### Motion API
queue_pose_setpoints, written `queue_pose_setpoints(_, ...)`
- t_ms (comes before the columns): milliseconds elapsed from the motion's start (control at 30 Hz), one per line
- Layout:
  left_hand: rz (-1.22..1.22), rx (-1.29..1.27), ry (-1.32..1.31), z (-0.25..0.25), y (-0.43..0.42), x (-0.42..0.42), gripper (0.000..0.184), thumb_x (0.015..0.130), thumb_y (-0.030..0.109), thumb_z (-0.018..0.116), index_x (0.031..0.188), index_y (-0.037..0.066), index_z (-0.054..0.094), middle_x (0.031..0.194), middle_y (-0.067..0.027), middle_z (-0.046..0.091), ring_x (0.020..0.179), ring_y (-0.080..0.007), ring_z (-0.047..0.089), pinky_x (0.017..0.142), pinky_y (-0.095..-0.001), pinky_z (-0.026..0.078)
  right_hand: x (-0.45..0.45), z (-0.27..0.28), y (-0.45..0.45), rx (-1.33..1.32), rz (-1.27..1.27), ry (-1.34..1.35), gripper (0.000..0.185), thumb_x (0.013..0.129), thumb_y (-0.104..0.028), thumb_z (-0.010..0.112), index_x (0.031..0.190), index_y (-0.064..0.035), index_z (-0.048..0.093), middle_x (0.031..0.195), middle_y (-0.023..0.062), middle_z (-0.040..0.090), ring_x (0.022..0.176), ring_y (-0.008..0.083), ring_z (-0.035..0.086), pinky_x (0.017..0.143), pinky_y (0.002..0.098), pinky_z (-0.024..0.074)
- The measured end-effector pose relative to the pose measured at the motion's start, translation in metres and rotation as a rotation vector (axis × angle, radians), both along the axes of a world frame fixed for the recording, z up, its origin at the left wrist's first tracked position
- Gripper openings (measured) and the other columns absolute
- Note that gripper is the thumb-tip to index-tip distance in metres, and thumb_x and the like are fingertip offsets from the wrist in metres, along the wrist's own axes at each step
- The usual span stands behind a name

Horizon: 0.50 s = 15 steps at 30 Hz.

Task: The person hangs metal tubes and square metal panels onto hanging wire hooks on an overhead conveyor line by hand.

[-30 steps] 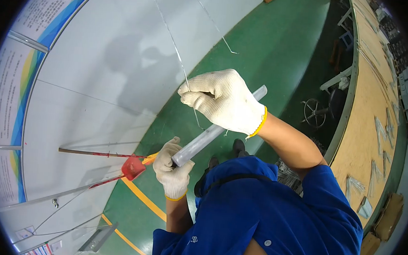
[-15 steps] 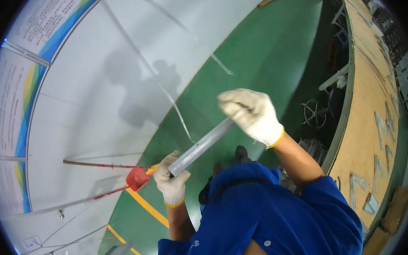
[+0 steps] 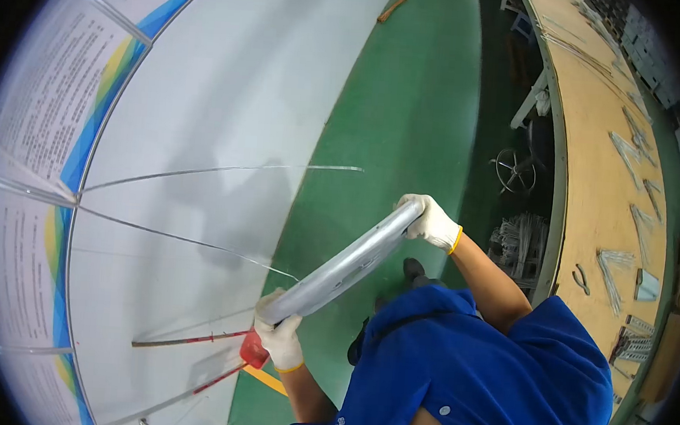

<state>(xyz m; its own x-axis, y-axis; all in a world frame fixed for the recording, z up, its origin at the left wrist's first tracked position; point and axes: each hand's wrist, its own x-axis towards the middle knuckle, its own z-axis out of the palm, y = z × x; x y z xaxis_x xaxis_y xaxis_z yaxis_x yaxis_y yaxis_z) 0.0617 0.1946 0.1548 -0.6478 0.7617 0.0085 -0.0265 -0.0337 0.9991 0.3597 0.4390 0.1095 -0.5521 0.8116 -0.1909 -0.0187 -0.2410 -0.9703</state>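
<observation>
Between both hands I hold a long, silver-grey metal bar [image 3: 345,263], tilted up to the right. Its lower side shows some cut-outs or markings. My left hand [image 3: 278,337], in a white knit glove with a yellow cuff, is closed around the lower left end. In a matching glove, my right hand [image 3: 433,222] grips the upper right end. Two thin metal strips [image 3: 226,170] stretch from the wall side; the tip of the lower one meets the bar's outline near my left hand, and I cannot tell whether it touches.
At right a long wooden workbench [image 3: 592,166] carries bent wire pieces and pliers [image 3: 581,279]. Under it stand a handwheel [image 3: 515,171] and a bundle of wires [image 3: 521,239]. A red dustpan [image 3: 254,350] leans by the white wall [image 3: 157,279]. The floor [image 3: 398,91] is green.
The bar has turned so its broader side shows, and my right hand has shifted onto its far end. The view has swung, moving the wall strips and the bench within it.
</observation>
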Motion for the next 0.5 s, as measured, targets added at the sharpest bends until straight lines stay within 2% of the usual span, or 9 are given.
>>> queue_pose_setpoints(67,0.342,-0.113,0.676,0.027,0.015,0.018,0.047,0.067,0.002,0.076,0.111,-0.005,0.062,0.108,-0.0192,0.067,0.104,-0.0336,0.064,0.100,-0.0449,0.047,0.002,0.010,-0.008,0.013,0.004,-0.030,0.029,0.057,0.007,0.065,0.086,0.0002,0.064,0.077,0.0016,0.066,0.071,0.0126,0.059,0.062,0.0308,0.0506)
queue_pose_setpoints(100,0.515,-0.162,1.013,0.041,0.023,0.028,0.047,0.070,0.002,0.075,0.114,-0.005,0.060,0.109,-0.0210,0.066,0.106,-0.0348,0.064,0.099,-0.0440,0.047,0.002,0.015,-0.013,0.031,-0.012,-0.042,0.029,0.057,0.007,0.065,0.085,0.0001,0.064,0.076,0.0015,0.065,0.071,0.0124,0.059,0.062,0.0306,0.0502)
queue_pose_setpoints(133,0.593,0.026,0.905,0.049,0.028,0.035,0.039,0.077,0.000,0.071,0.114,-0.007,0.061,0.114,-0.0236,0.064,0.110,-0.0364,0.061,0.099,-0.0426,0.047,0.002,0.018,-0.019,0.050,-0.027,-0.055,0.028,0.057,0.006,0.066,0.085,0.0001,0.065,0.076,0.0013,0.065,0.071,0.0121,0.059,0.062,0.0304,0.0499)
queue_pose_setpoints(233,-0.081,0.262,0.929,0.091,0.047,0.054,0.042,0.079,0.001,0.072,0.118,-0.005,0.060,0.122,-0.0216,0.061,0.108,-0.0356,0.061,0.097,-0.0412,0.048,-0.004,0.025,-0.034,0.051,-0.076,-0.128,0.024,0.060,0.000,0.068,0.084,-0.0012,0.065,0.072,0.0022,0.065,0.069,0.0130,0.059,0.061,0.0304,0.0494)
queue_pose_setpoints(300,-0.211,0.130,0.851,0.114,0.087,0.082,0.044,0.082,0.002,0.071,0.123,-0.004,0.057,0.122,-0.0184,0.062,0.101,-0.0307,0.063,0.093,-0.0409,0.050,-0.006,0.039,-0.039,0.108,-0.076,-0.251,0.023,0.062,-0.002,0.069,0.084,-0.0023,0.065,0.071,0.0035,0.065,0.068,0.0148,0.061,0.061,0.0309,0.0498)
queue_pose_setpoints(367,-0.172,0.211,0.461,0.110,0.129,0.101,0.046,0.084,0.006,0.073,0.125,-0.002,0.056,0.116,-0.0138,0.063,0.098,-0.0244,0.064,0.090,-0.0386,0.051,-0.007,0.062,-0.044,0.139,-0.057,-0.355,0.026,0.059,-0.001,0.069,0.084,-0.0018,0.064,0.072,0.0035,0.064,0.070,0.0136,0.061,0.065,0.0307,0.0513)
queue_pose_setpoints(433,-0.193,0.109,0.376,0.124,0.163,0.102,0.045,0.086,0.008,0.074,0.127,0.001,0.055,0.101,-0.0080,0.064,0.090,-0.0151,0.061,0.082,-0.0311,0.051,-0.008,0.071,-0.047,0.189,-0.057,-0.419,0.027,0.058,-0.002,0.069,0.085,-0.0018,0.064,0.072,0.0039,0.064,0.071,0.0132,0.061,0.066,0.0309,0.0521)
queue_pose_setpoints(467,-0.306,0.093,0.176,0.130,0.184,0.099,0.036,0.089,0.010,0.073,0.121,0.003,0.060,0.091,-0.0034,0.063,0.080,-0.0098,0.056,0.073,-0.0251,0.046,-0.006,0.072,-0.049,0.222,-0.057,-0.438,0.027,0.059,-0.003,0.069,0.085,-0.0019,0.064,0.072,0.0043,0.064,0.070,0.0135,0.061,0.065,0.0311,0.0521)
queue_pose_setpoints(500,-0.300,0.141,0.267,0.124,0.192,0.097,0.017,0.092,0.008,0.070,0.108,0.003,0.067,0.082,0.0004,0.062,0.070,-0.0063,0.048,0.064,-0.0229,0.042,-0.005,0.074,-0.049,0.257,-0.062,-0.450,0.026,0.059,-0.004,0.069,0.085,-0.0020,0.064,0.071,0.0047,0.064,0.070,0.0138,0.061,0.065,0.0313,0.0520)
